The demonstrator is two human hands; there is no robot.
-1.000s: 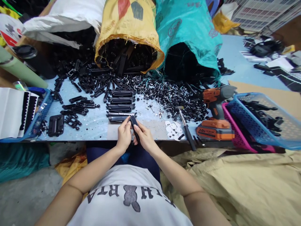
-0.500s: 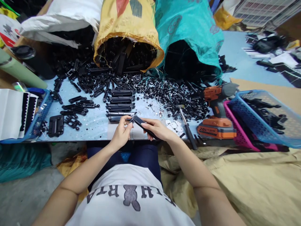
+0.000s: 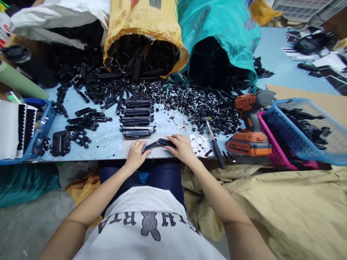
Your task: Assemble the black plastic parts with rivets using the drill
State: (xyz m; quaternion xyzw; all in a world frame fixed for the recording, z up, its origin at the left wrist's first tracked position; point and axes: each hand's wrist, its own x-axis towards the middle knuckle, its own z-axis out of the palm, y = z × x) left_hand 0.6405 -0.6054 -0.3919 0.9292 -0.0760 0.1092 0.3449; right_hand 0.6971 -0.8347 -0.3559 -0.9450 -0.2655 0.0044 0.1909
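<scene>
A long black plastic handle part (image 3: 158,143) lies flat near the front edge of the pale blue table (image 3: 108,139). My left hand (image 3: 137,153) presses on its left end with bent fingers. My right hand (image 3: 181,146) rests on its right end, fingers curled over it. Just behind the part, several finished black handles (image 3: 137,117) lie stacked in a row. White round discs (image 3: 197,142) sit right beside my right hand.
A hammer (image 3: 214,142) and an orange cordless drill (image 3: 249,124) lie to the right. Blue (image 3: 303,130) and pink (image 3: 271,151) baskets hold black parts. Yellow (image 3: 145,39) and teal (image 3: 217,39) sacks spill black pieces and pins (image 3: 197,104) at the back. Another blue basket (image 3: 40,131) stands left.
The black part was held upright between both hands, then tilted sideways, and now lies flat on the table with a hand on each end.
</scene>
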